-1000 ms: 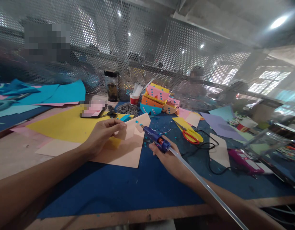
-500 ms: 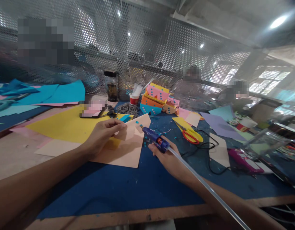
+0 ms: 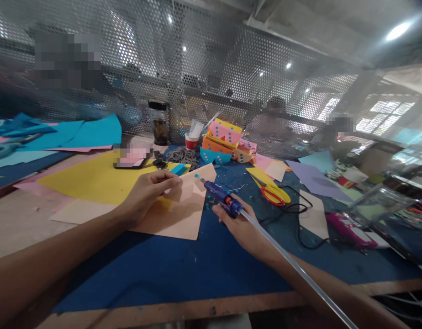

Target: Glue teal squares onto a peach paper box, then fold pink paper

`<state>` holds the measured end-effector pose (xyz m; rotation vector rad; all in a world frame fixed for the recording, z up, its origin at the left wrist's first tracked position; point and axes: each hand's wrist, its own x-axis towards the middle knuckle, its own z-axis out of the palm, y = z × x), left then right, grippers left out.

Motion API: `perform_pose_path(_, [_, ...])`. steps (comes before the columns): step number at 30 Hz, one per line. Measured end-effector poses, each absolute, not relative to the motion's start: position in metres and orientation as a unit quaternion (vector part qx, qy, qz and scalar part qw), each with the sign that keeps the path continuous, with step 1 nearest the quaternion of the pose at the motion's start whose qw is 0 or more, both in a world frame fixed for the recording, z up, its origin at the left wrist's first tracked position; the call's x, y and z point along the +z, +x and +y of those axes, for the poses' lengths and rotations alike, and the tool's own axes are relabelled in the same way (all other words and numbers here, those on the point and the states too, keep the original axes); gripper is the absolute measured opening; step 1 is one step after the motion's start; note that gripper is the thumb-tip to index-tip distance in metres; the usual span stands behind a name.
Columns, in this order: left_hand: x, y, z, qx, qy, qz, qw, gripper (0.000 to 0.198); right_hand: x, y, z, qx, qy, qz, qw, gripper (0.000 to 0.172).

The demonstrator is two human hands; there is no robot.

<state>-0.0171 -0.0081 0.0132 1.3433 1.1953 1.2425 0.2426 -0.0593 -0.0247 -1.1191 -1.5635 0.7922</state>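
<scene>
My left hand (image 3: 152,192) pinches a folded piece of peach paper (image 3: 207,172) between thumb and fingers, above a larger peach sheet (image 3: 183,221) on the table. My right hand (image 3: 236,219) is wrapped round a blue hot glue gun (image 3: 223,198), its nozzle pointing up and left at the folded paper. Whether the tip touches the paper I cannot tell. A long clear glue stick (image 3: 286,258) runs out of the gun's back toward the lower right. A small blue paper square (image 3: 196,176) shows near the nozzle.
Red-handled scissors (image 3: 272,196) lie on yellow paper to the right, beside a black cord (image 3: 300,228). Colourful dotted paper pieces (image 3: 221,141), a paper cup (image 3: 192,140) and a dark-lidded jar (image 3: 159,125) stand at the back. A phone (image 3: 132,157) lies on yellow paper (image 3: 91,178).
Both hands stay almost in place. The folded paper and the glue gun have shifted very slightly.
</scene>
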Motion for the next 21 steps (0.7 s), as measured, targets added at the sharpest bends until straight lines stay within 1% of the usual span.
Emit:
perform_pose_path(4, [0.0125, -0.0178, -0.0064, 0.505, 0.541, 0.494, 0.456, 0.035, -0.0234, 0.2432, -0.0605, 0.313, -0.472, -0.65, 0.506, 0.028])
perform_pose_path(10, [0.0141, -0.0164, -0.0069, 0.508, 0.534, 0.5, 0.454, 0.035, -0.0205, 0.2427, -0.0627, 0.324, -0.466, -0.661, 0.492, 0.029])
perform_pose_path(21, [0.0141, -0.0163, -0.0081, 0.507, 0.547, 0.484, 0.458, 0.036, -0.0224, 0.2422, -0.0608, 0.334, -0.468, -0.649, 0.498, 0.028])
